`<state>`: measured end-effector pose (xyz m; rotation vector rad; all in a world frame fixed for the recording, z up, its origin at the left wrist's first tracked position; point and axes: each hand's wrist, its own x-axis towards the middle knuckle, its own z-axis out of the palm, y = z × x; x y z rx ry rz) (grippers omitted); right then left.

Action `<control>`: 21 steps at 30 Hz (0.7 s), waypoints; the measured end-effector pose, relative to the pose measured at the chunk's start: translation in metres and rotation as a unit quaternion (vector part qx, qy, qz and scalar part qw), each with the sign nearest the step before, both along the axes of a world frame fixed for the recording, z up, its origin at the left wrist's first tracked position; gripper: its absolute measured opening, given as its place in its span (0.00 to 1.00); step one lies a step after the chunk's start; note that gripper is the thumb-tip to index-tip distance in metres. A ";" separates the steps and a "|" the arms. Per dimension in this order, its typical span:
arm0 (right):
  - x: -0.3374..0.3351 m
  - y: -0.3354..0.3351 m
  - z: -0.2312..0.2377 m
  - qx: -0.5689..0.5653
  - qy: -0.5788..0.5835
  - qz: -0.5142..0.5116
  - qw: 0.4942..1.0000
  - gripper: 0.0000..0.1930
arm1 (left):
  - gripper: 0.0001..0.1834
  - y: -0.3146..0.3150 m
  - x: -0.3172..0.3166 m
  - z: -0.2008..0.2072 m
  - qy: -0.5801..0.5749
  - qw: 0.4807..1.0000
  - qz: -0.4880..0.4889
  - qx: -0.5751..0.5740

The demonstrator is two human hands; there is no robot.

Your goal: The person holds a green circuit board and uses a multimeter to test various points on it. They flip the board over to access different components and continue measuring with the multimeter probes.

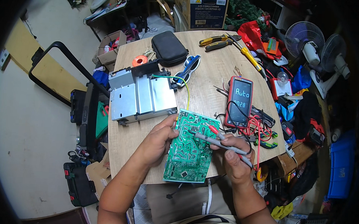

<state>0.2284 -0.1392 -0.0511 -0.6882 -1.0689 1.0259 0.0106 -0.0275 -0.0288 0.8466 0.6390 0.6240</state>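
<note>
My left hand grips the left edge of a green circuit board, thumb on its face. The board is tilted up over the table's near edge, its soldered side showing. In my right hand are two test probes, held like chopsticks, one with a red end and one grey with a black end. Their tips point at the board's upper part; I cannot tell whether they touch it. Beyond my right hand lies a red-framed multimeter, its screen lit. A yellow-green wire runs from the board to a metal housing.
On the wooden table are a black zip case, white-framed sunglasses, a copper-coloured coil, pliers and a yellow-handled tool. Red test leads tangle near the right edge. Two fans and clutter stand to the right.
</note>
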 end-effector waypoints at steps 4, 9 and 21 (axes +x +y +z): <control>-0.007 -0.001 0.006 0.008 -0.141 -0.045 0.989 0.14 | 0.30 0.001 0.000 0.000 -0.015 1.000 -0.002 0.007; -0.007 0.001 0.008 0.038 -0.205 -0.065 0.976 0.14 | 0.29 0.001 -0.002 -0.001 0.027 1.000 -0.001 0.005; -0.006 0.000 0.009 0.050 -0.217 -0.058 0.973 0.14 | 0.28 0.002 -0.003 0.003 0.086 0.995 -0.001 0.053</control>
